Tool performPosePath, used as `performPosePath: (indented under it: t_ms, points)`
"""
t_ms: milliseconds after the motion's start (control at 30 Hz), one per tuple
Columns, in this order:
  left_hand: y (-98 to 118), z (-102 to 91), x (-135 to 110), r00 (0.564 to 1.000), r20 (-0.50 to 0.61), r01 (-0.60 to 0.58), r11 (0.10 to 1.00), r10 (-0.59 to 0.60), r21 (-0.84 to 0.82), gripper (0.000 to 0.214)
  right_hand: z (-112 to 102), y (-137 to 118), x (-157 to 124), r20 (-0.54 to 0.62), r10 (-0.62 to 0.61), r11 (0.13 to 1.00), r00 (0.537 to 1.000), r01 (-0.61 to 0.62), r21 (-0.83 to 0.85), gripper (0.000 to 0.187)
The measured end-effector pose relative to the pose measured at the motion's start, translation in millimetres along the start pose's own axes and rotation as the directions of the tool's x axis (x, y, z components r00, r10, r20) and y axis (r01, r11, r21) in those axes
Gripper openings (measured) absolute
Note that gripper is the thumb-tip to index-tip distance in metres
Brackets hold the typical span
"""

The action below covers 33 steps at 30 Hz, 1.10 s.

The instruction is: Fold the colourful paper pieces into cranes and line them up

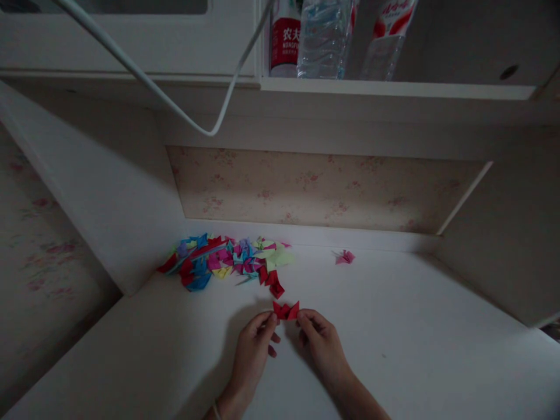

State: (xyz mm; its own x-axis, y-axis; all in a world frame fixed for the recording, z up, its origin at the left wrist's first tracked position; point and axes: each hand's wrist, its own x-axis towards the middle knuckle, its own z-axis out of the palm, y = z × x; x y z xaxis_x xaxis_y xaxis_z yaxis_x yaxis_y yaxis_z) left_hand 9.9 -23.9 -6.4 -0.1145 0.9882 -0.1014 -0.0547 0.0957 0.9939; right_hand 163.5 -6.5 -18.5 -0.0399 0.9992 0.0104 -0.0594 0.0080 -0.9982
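Between my two hands is a small red folded-paper boat [286, 311], with pointed ends and a raised middle. My left hand [256, 341] pinches its left end between thumb and finger, the other fingers loosely curled below. At the right end, my right hand [321, 338] grips it in the same way. The boat is held just above the white desk, in front of a red folded-paper piece [275, 286] at the near edge of a colourful pile of folded paper [227, 259].
A pink folded-paper piece [345, 257] lies alone toward the back right of the white desk [420, 338]. Overhead, a shelf [394, 88] holds several plastic bottles [326, 41]. A white cable [210, 133] hangs in a loop at the upper left. Side panels flank the desk.
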Motion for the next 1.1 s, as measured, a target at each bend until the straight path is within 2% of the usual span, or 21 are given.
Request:
performPosePath:
  t_ms: [367, 1100]
  points:
    - [-5.5, 2.3, 0.7, 1.0, -0.017, -0.012, 1.0, 0.013, 0.027, 0.036, 0.6, 1.2, 0.3, -0.034, -0.004, 1.0, 0.999, 0.004, -0.026, 0.039]
    - [-10.2, 2.4, 2.5, 1.0, -0.023, -0.011, 0.999, 0.013, 0.048, 0.044, -0.1, 3.2, 2.0, -0.032, -0.006, 0.998, 0.999, 0.004, -0.06, 0.041]
